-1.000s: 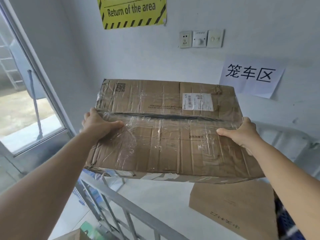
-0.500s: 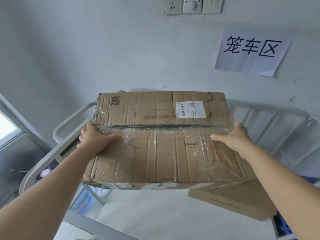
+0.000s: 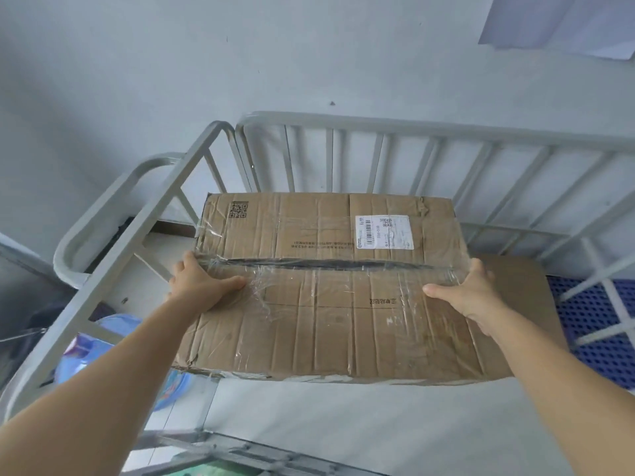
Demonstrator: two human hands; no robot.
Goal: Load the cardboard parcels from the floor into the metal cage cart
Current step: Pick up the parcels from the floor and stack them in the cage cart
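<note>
A large, creased cardboard parcel (image 3: 330,304), wrapped in clear tape and bearing a white shipping label, hangs over the inside of the grey metal cage cart (image 3: 378,127). My left hand (image 3: 197,286) grips its left edge and my right hand (image 3: 470,293) grips its right edge, thumbs on top. Beneath and to the right of it lies a second flat cardboard parcel (image 3: 522,290) inside the cart. The held parcel hides most of the one below.
The cart's barred left side (image 3: 144,235) and back rail stand against a pale wall. A blue perforated panel (image 3: 598,324) shows at the cart's right. A blue water jug (image 3: 113,341) stands outside the left bars. A paper sign (image 3: 563,22) hangs top right.
The parcel has come down from chest height to inside the cart's rails, with both hands still on it. My view has tilted down, so the wall sockets and most of the sign have left the frame.
</note>
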